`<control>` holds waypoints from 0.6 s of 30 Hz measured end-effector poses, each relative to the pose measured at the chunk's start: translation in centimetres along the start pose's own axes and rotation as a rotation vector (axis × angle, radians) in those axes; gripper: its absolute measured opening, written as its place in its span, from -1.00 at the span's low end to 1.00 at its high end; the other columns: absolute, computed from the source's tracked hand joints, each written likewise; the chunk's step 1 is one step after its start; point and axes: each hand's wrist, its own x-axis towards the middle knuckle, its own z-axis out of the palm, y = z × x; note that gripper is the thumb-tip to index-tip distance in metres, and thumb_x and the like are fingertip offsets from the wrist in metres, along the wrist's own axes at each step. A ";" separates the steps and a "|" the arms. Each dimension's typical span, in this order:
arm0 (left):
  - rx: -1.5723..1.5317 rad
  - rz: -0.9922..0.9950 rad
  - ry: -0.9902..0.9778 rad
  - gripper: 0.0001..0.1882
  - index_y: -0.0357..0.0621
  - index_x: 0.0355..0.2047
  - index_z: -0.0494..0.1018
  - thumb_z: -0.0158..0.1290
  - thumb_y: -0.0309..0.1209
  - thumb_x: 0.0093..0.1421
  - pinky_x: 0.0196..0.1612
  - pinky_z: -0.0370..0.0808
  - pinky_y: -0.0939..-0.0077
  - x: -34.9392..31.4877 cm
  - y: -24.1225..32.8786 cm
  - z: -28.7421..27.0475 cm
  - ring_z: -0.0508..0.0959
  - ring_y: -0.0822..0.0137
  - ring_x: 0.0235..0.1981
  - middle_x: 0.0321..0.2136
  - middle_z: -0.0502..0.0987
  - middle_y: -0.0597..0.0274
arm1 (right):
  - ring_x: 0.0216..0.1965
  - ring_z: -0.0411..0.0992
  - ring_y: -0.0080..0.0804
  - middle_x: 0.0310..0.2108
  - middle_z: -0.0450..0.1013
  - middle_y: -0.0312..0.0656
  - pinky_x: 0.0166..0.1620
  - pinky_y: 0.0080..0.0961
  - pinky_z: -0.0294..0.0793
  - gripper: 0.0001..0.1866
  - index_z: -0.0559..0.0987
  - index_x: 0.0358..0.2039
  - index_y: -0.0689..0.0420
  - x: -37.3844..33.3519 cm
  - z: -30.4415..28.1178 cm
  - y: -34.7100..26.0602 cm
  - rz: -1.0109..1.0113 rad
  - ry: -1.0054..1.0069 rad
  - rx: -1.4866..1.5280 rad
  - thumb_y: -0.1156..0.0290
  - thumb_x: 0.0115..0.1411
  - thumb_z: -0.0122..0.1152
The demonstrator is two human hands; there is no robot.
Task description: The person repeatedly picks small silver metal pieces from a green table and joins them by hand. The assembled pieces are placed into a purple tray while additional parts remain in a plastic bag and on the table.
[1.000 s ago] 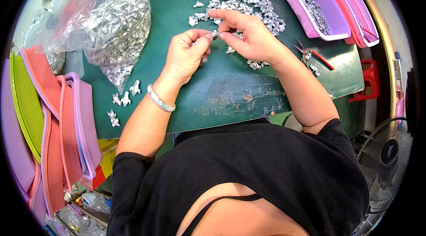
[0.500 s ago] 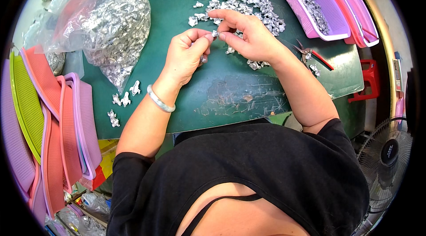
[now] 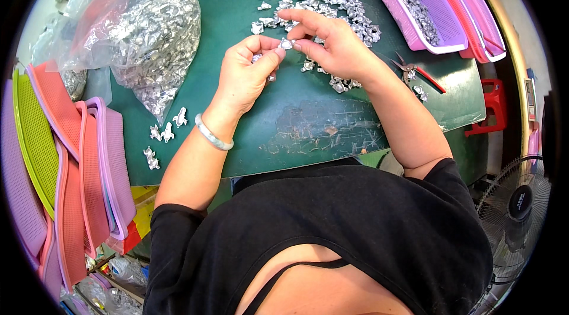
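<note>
Between the two hands, over the middle of the green table (image 3: pixel 249 149), is a small silver metal casting (image 3: pixel 287 44). My left hand (image 3: pixel 244 75) pinches it between thumb and forefinger. More silver shows among that hand's curled fingers, partly hidden. My right hand (image 3: pixel 339 47) has its thumb and a bent finger closed at the casting's right side, its forefinger stretched out above. Just beyond the hands lies a loose pile of similar silver castings (image 3: pixel 349 4), partly covered by my right hand. Several more castings (image 3: pixel 168 132) lie left of my left forearm.
A clear plastic bag (image 3: pixel 157 36) full of castings stands at the left. A purple basket (image 3: pixel 441 21) holding castings is at the far right. Red-handled nippers (image 3: pixel 430 80) lie beside my right forearm. Stacked coloured baskets (image 3: pixel 71 196) line the left edge; a fan (image 3: pixel 520 202) stands right.
The casting between my fingers has turned and shows more of its face. Both hands have stayed nearly in place, with slight finger movement.
</note>
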 end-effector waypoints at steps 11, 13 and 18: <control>0.113 0.144 0.067 -0.86 -0.25 -0.33 0.45 0.03 -0.59 0.05 -0.58 0.22 0.81 0.0 -0.5 0.1 0.29 0.67 -0.63 -0.62 0.35 0.47 | -0.39 0.46 -0.41 -0.43 0.49 -0.20 -0.28 -0.56 0.42 -0.48 0.36 -0.03 0.15 0.1 -0.2 -0.1 0.001 0.040 0.032 0.62 -0.09 0.15; 0.113 0.143 0.068 -0.86 -0.25 -0.33 0.45 0.03 -0.58 0.05 -0.58 0.22 0.81 0.0 -0.4 0.1 0.29 0.67 -0.63 -0.62 0.35 0.47 | -0.38 0.46 -0.39 -0.43 0.49 -0.20 -0.27 -0.56 0.42 -0.48 0.36 -0.03 0.15 0.1 -0.1 0.0 -0.011 0.046 0.029 0.61 -0.09 0.15; -0.036 0.014 0.082 -0.89 -0.22 -0.34 0.41 0.00 -0.50 0.08 -0.60 0.22 0.81 0.0 0.1 0.4 0.30 0.63 -0.65 -0.63 0.36 0.43 | -0.38 0.46 -0.34 -0.43 0.49 -0.19 -0.28 -0.51 0.42 -0.50 0.37 -0.04 0.14 0.1 -0.3 -0.2 0.018 0.027 0.046 0.60 -0.08 0.14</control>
